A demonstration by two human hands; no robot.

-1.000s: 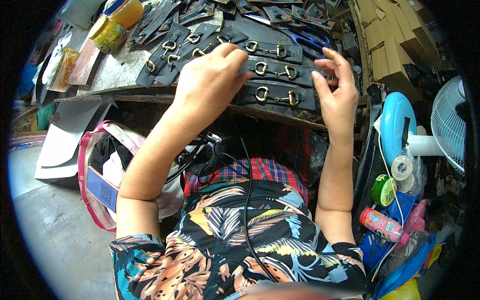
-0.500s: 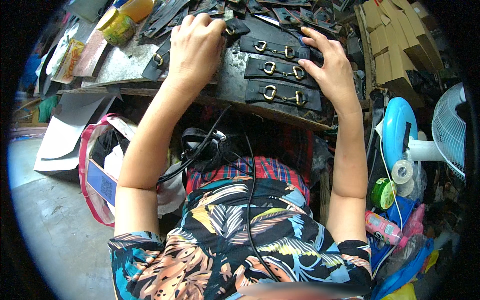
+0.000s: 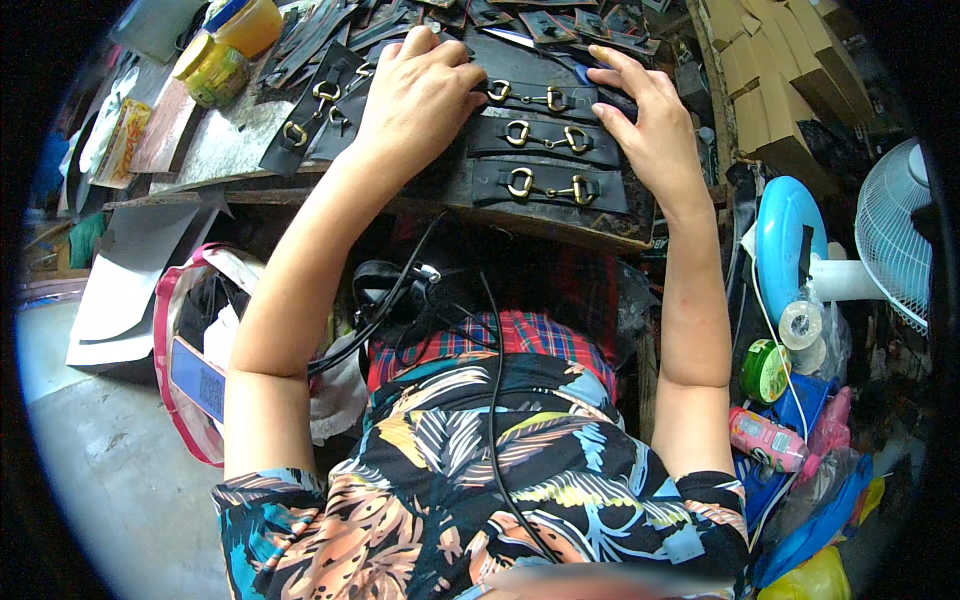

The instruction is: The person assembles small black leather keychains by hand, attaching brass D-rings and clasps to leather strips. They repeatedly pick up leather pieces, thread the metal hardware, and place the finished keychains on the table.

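Three black leather straps with brass-coloured horsebit buckles lie in a stack of rows on the dark bench: the far strap [image 3: 566,100], the middle strap [image 3: 550,143] and the near strap [image 3: 552,190]. My left hand [image 3: 420,95] is curled, thumb and fingers closed at the left end of the far strap, hiding that end. Fingers apart, my right hand [image 3: 645,120] rests by the straps' right ends, its thumb beside the far and middle ones. More buckled straps, including a slanted strap [image 3: 285,150], lie left of my left hand.
Black leather pieces [image 3: 545,25] are heaped at the back. Two jars, one a yellow-lidded jar [image 3: 210,72], stand far left. Folded cardboard [image 3: 775,75] is stacked at the right, above a white fan [image 3: 895,230]. A dark cable [image 3: 492,390] hangs down in front of me.
My left hand has moved right and nearer, from a small black piece to the far strap's left end, uncovering buckled straps on the left. The right hand keeps its place by the straps.
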